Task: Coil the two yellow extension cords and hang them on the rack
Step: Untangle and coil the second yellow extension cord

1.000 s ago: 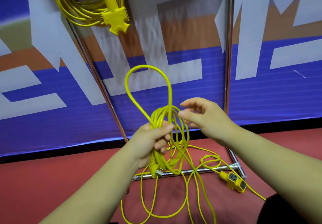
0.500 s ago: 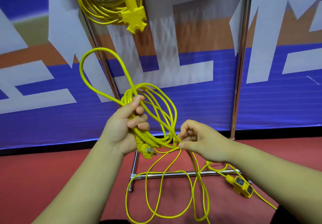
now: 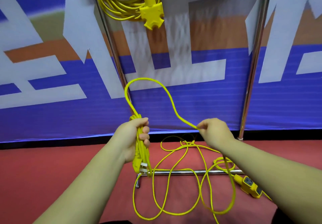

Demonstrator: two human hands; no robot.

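So here's where we're at: our left hand (image 3: 132, 136) is wrapped tight around the bundle (image 3: 142, 154) of finished coils of the second cord (image 3: 148, 78), dead centre of the view. Its plug (image 3: 137, 166) pokes out under the fist toward 6 o'clock, prongs showing. Our right hand (image 3: 216, 131), over at 3 o'clock from the left one, is pinching a single strand between thumb and fingertips. Between the two hands the cord arcs up toward 12 o'clock in one big open loop.

The rest of that cord lies in messy loops on the red floor (image 3: 52, 171) around 5 o'clock, draped over the base bar (image 3: 183, 172) of the rack (image 3: 250, 77). Its socket end (image 3: 250, 186) sits on the floor at about 4 o'clock, just past the bar.

The first cord (image 3: 122, 9) is coiled and hanging up at 12 o'clock, with its three-way socket block (image 3: 151, 17) dangling below the coils. Behind everything there's a blue, white and orange banner (image 3: 191, 110).
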